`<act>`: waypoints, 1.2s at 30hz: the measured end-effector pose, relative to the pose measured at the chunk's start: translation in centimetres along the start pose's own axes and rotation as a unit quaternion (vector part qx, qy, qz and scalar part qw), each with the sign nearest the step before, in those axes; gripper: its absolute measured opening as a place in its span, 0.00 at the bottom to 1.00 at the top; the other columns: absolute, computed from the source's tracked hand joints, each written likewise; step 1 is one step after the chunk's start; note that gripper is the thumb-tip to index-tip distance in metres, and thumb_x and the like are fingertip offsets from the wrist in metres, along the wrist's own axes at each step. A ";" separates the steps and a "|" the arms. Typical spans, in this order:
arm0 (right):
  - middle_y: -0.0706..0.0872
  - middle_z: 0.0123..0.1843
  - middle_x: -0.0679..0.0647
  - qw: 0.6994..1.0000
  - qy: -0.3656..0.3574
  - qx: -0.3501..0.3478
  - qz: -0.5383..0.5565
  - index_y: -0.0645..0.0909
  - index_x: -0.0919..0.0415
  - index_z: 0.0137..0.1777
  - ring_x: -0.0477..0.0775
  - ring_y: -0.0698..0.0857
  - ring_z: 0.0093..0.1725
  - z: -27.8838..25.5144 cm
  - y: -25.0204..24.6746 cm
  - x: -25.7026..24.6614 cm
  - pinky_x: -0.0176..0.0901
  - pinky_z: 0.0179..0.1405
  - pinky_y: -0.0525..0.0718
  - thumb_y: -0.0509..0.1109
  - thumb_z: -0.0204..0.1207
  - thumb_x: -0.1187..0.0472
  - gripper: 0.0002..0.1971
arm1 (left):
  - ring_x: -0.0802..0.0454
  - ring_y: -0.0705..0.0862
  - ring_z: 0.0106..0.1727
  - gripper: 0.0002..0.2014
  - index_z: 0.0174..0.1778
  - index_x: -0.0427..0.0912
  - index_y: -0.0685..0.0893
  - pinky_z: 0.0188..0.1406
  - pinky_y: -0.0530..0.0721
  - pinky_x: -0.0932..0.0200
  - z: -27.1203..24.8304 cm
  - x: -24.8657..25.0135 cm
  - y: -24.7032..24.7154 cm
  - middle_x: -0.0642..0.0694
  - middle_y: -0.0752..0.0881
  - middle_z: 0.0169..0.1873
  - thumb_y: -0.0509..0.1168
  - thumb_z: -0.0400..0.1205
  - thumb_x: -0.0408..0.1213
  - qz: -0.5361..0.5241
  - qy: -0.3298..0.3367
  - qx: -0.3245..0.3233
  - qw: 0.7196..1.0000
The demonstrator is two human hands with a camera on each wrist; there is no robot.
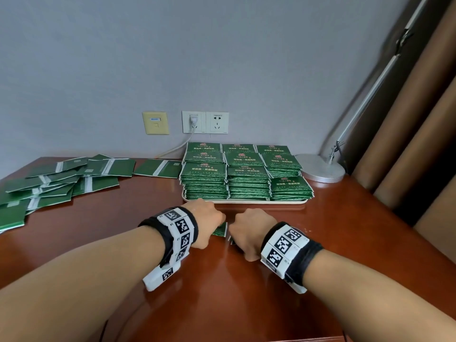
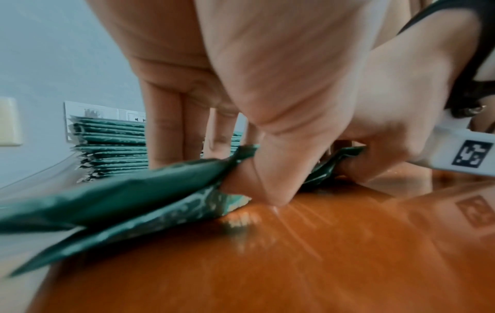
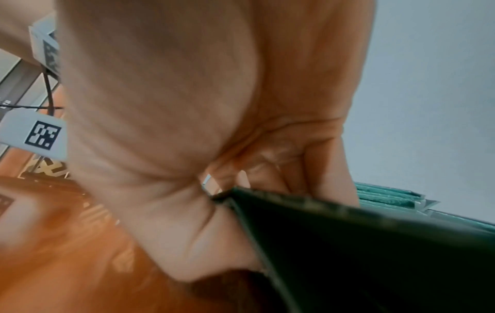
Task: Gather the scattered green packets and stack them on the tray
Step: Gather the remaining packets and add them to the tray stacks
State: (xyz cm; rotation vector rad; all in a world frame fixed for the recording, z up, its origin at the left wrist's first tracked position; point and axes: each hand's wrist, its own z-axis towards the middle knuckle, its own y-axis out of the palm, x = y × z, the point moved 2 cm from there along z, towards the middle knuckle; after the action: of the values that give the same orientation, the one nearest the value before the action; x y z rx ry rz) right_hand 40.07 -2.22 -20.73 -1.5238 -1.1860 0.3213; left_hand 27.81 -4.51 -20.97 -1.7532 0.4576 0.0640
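Both hands meet at the middle of the table, just in front of the tray [image 1: 246,201]. My left hand [image 1: 209,218] and right hand [image 1: 246,228] grip a small bundle of green packets [image 1: 220,229] between them, mostly hidden in the head view. In the left wrist view the thumb and fingers [image 2: 166,127] pinch the bundle [image 2: 120,197] standing on its edge on the wood. In the right wrist view, my right hand [image 3: 214,211] pinches a dark packet edge [image 3: 348,243]. Stacked packets [image 1: 246,174] fill the tray in rows. Scattered packets [image 1: 56,183] lie at the far left.
A silver lamp base [image 1: 320,169] stands right of the tray, its arm slanting up. Wall sockets [image 1: 204,122] with a plugged white cable sit behind the tray. Brown curtains [image 1: 419,119] hang along the right edge. The glossy wooden table [image 1: 222,292] stretches toward me.
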 end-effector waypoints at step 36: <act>0.74 0.65 0.59 0.944 0.236 0.176 0.150 0.78 0.59 0.67 0.64 0.75 0.65 -0.2 4.2 19.0 0.52 0.55 0.76 0.60 0.81 0.64 0.16 | 0.44 0.83 0.59 0.19 0.73 0.52 0.81 0.47 0.78 0.54 10.1 -1.8 -11.9 0.48 0.81 0.64 0.61 0.87 0.34 -0.072 -0.060 0.208 0.974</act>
State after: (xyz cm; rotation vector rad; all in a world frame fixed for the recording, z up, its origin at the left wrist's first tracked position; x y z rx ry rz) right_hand 51.02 13.46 -16.97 -1.3578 -0.4881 0.3259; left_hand 32.19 7.49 -11.82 -1.3568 0.2331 -0.0278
